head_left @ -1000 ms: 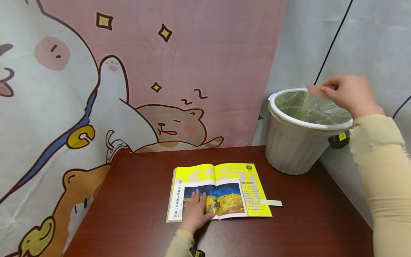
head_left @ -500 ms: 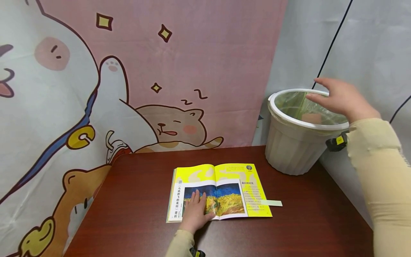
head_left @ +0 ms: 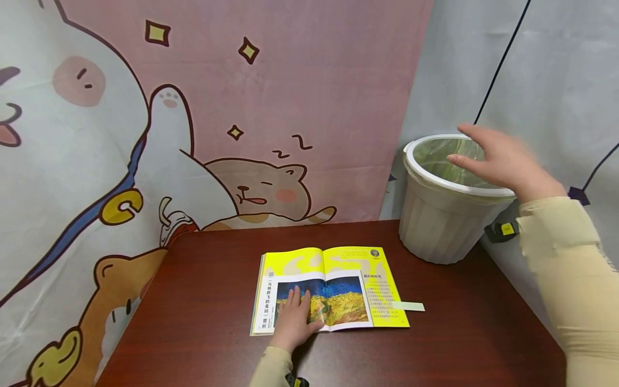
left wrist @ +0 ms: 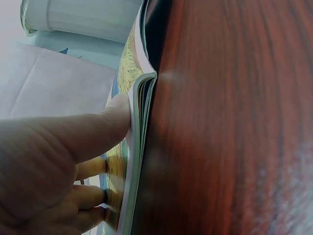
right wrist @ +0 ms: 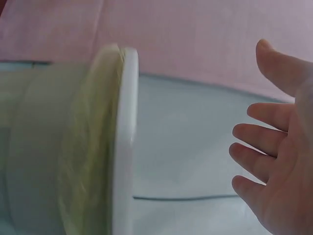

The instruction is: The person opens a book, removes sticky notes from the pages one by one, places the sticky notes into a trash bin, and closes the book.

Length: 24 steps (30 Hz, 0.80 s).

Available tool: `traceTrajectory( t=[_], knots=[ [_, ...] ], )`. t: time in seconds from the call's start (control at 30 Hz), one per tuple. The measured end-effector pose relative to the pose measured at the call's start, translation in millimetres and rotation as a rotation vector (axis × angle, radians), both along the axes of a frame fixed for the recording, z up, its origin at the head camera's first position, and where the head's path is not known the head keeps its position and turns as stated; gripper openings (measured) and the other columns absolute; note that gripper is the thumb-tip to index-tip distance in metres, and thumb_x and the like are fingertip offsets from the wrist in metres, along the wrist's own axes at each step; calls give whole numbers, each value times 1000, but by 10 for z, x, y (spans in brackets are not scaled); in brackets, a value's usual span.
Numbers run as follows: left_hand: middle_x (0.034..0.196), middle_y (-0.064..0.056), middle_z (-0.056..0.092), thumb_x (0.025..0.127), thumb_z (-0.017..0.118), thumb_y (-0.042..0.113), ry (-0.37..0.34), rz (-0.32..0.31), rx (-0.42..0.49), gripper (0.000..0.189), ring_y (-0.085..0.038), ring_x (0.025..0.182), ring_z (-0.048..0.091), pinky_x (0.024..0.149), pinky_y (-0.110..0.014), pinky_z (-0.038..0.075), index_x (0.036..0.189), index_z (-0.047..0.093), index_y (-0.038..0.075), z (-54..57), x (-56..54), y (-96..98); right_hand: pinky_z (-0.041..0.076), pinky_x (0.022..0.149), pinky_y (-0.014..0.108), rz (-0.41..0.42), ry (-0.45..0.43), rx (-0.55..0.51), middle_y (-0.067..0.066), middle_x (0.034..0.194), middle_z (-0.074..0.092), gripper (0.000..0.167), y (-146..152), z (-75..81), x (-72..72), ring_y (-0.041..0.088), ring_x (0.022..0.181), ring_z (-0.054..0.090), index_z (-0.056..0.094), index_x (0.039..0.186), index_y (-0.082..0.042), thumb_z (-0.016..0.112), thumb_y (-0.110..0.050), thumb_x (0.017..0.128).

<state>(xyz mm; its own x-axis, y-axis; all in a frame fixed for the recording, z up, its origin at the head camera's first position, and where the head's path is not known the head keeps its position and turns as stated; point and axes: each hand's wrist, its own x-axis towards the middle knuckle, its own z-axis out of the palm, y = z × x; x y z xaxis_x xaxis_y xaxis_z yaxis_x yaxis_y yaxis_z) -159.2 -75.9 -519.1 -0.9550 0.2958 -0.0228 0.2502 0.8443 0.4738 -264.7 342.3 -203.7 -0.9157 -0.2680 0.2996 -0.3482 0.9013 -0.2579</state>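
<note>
An open magazine [head_left: 348, 258] with yellow pages and a wheat-field picture lies on the table. My left hand [head_left: 293, 322] rests on its left page, fingers spread over the picture; in the left wrist view the thumb lies on the page by the lower edge [left wrist: 133, 147]. A pale green paper strip [head_left: 409, 306] sticks out from the right page. Over the lined white bin [head_left: 430, 226] hovers my right hand [head_left: 503, 161], thumb and fingers apart. The right wrist view shows that hand [right wrist: 279, 156] with nothing in it, above the bin's white rim [right wrist: 126, 132].
The bin stands at the back right of the dark red wooden table [head_left: 203, 301]. A cartoon-printed curtain [head_left: 338, 118] hangs behind. A dark cable [head_left: 503, 64] runs down the grey-white wall cloth on the right.
My right hand let go of a small brownish paper piece, which dropped into the bin and is now out of sight. The hand then moved slightly down and left. My left hand stayed put.
</note>
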Motion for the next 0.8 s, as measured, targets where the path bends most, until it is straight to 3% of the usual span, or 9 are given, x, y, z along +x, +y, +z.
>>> traceTrajectory(
  t=[0.23, 0.27, 0.47, 0.5, 0.8],
  knots=[
    [150, -34, 32, 84, 78, 42, 7, 4, 5, 82, -50, 140, 29, 108, -67, 25, 144, 46, -4, -27, -11, 3, 18, 116, 56, 158, 70, 7, 30, 154, 30, 78, -305, -274, 117, 46, 143, 24, 36, 150, 5, 72, -30, 90],
    [151, -34, 32, 84, 77, 44, 21, 5, 2, 83, -49, 140, 29, 108, -67, 25, 145, 46, -4, -86, -28, -2, 17, 116, 55, 176, 70, 11, 29, 154, 30, 80, -352, -322, 137, 45, 144, 23, 35, 150, 4, 74, -31, 89],
    [151, -34, 32, 84, 77, 43, 22, 2, 5, 82, -49, 140, 29, 108, -67, 25, 145, 46, -3, -96, -21, 4, 20, 116, 54, 231, 95, 38, 22, 158, 29, 86, -612, -708, 307, 41, 145, 24, 37, 152, -1, 80, -33, 83],
    [151, -34, 32, 85, 77, 42, 8, 1, 8, 82, -49, 140, 29, 108, -67, 25, 145, 46, -4, -41, -3, 10, 20, 116, 53, 233, 94, 45, 21, 158, 28, 87, -649, -790, 342, 40, 146, 23, 37, 152, -2, 80, -34, 83],
    [151, -34, 31, 85, 77, 41, 1, 5, 14, 82, -49, 141, 27, 109, -67, 23, 145, 45, -4, -28, 0, 2, 17, 116, 56, 225, -108, 89, 17, 163, 18, 95, -914, -1570, 517, 37, 149, 13, 27, 157, -5, 70, -53, 87]
  ],
)
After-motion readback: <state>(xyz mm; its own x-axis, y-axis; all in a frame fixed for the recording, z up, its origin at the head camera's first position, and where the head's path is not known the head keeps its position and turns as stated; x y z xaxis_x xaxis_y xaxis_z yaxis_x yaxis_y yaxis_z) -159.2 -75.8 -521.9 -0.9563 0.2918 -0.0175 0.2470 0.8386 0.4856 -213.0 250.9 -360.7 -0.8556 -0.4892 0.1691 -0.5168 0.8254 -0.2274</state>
